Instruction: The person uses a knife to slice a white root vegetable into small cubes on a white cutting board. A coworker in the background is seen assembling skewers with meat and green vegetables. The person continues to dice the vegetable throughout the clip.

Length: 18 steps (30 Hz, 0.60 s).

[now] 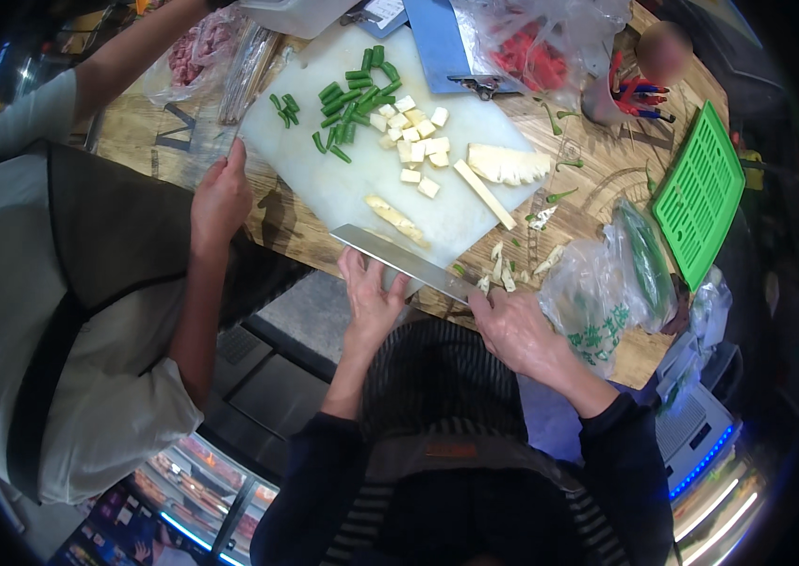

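Note:
My right hand (512, 322) grips the handle of a wide-bladed kitchen knife (406, 263). Its blade slants up and left across the near edge of the white cutting board (300, 166). My left hand (373, 293) is close against the blade, its fingertips partly hidden behind it; whether they hold anything cannot be seen. Just beyond the blade lies a pale vegetable slice (397, 221). Farther up the board are pale vegetable cubes (413, 134) and cut green chili pieces (350, 106). A pale stick (484, 193) and a larger pale piece with a notched edge (509, 164) rest on the right.
Another person's hand (222, 191) is at the board's left corner. Vegetable scraps (502, 267) and green stems (562, 196) litter the wooden table (604, 159). Plastic bags (583, 297), a green slotted basket (702, 194), a pen cup (601, 102) and a blue clipboard (434, 42) surround the board.

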{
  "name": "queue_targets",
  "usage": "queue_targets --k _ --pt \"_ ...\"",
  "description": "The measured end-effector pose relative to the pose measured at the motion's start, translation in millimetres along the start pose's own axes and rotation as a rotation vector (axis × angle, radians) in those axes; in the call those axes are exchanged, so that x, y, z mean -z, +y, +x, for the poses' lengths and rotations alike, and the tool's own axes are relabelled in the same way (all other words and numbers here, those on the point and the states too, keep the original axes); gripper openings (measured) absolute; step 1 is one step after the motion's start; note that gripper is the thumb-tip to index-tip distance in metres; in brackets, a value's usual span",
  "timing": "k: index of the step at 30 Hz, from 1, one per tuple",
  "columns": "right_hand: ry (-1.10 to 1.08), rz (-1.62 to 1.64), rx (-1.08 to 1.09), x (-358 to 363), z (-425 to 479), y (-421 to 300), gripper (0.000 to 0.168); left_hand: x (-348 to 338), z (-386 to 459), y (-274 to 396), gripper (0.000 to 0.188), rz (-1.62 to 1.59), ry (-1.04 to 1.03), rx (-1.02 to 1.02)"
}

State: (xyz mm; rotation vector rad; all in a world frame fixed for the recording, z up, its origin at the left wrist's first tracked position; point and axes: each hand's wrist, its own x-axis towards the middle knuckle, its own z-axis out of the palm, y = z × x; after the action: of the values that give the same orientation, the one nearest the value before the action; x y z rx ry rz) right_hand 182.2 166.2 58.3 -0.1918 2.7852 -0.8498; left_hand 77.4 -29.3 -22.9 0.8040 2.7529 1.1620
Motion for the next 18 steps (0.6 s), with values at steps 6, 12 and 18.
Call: queue_targets --k 6,12,18 --pt "-0.044 0.006 -0.012 9.6 2.3 -4.5 0.017 2.6 2.5 0.2 0.041 -0.001 -0.030 0.041" --pt "-0.069 -0.004 0.007 13.8 4.8 -5.4 0.018 1.7 0.0 -2.7 0.040 0.015 -0.041 0.057" --pt "-0.110 -0.080 0.000 9.7 9.7 -6.1 0.014 4.1 2.4 -2.8 0.039 -0.008 -0.057 0.043"
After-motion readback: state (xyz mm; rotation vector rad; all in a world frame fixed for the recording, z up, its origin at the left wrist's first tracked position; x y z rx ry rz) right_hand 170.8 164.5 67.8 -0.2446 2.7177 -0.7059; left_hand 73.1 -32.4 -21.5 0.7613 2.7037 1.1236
